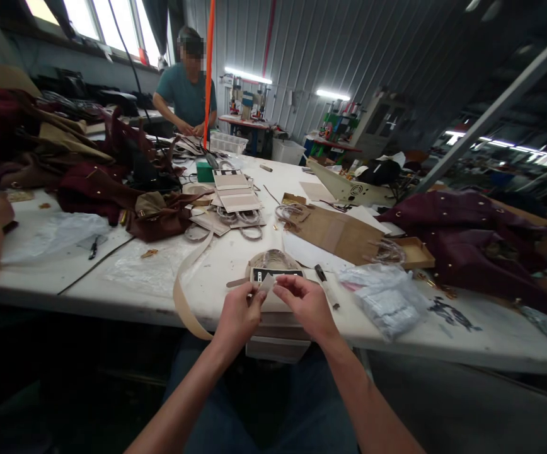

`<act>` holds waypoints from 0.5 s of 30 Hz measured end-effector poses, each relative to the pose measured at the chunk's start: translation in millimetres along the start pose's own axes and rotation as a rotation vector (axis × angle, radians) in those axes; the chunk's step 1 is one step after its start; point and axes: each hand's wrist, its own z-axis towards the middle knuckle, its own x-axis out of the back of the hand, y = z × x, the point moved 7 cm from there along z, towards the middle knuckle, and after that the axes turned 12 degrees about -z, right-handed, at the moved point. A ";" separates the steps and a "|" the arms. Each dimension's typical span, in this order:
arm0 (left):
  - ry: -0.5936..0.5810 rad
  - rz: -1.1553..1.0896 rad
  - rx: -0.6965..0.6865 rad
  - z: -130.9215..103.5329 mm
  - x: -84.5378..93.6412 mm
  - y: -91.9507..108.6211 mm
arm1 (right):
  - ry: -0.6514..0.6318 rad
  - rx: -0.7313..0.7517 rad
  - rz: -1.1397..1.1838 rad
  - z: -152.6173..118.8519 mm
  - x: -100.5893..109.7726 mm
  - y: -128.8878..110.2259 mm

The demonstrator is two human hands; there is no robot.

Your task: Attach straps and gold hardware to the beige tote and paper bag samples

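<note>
Mid-peel: left hand (238, 315) and right hand (307, 304) both pinching small pale strip (268, 284) above label card (277, 275) at table (236, 252) edge; next probably needs careful alignment.

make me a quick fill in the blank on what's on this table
1. Both hands, left hand and right hand, pinch a small ____ slip.
2. The bags heaped on the table are dark ____.
3. A person in a ____ shirt stands at the far end.

Missing words: white; red; teal
</note>
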 end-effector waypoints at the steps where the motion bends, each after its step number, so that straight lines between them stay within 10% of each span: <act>1: 0.016 0.047 -0.043 -1.5 0.2 4.8 | -0.002 -0.011 0.014 1.1 -1.9 0.9; 15: -0.014 0.009 0.046 -15.0 -6.5 -6.8 | -0.008 0.055 -0.105 15.4 -8.1 -2.4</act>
